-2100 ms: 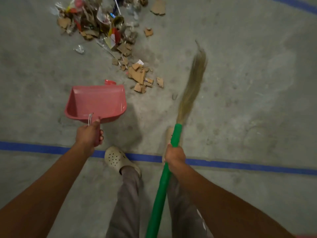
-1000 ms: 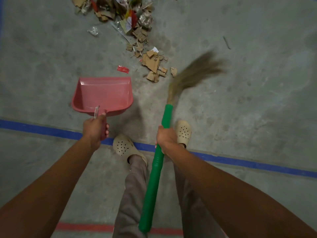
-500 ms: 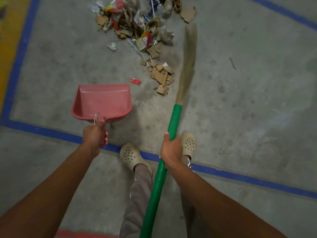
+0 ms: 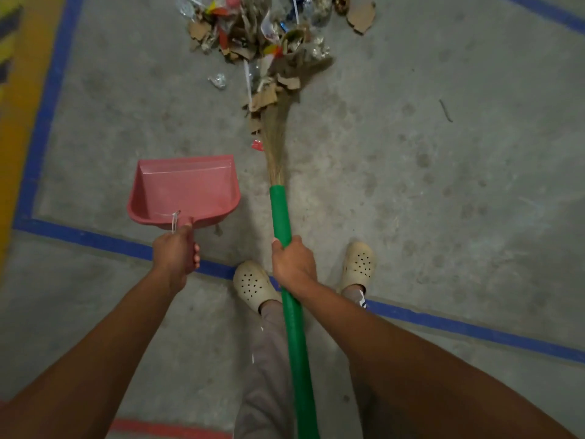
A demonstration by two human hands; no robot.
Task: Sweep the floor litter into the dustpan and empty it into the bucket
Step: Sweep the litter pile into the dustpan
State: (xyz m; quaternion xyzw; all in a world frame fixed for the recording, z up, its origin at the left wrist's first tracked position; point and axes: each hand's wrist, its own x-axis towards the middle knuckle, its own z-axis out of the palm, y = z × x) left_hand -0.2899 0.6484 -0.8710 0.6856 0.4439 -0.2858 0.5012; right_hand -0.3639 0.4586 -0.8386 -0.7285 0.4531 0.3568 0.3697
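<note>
Broom [image 4: 278,131] in the litter [image 4: 266,36], dustpan [image 4: 186,188] waiting

L hand [image 4: 175,255] grips the pan's handle, pan empty, just left of broom. R hand [image 4: 292,264] wrapped round the green stick, bristles w/ cardboard bits at pile's near edge.

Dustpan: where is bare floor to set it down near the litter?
Bare floor lies between the dustpan, the blue line and the litter pile, and right of the broom. Crowded around the bristles.

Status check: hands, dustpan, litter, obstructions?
Left hand grips pink dustpan handle; right hand grips green broom. Bristles in litter pile; dustpan empty. Nothing blocks dustpan; bucket not in view.
</note>
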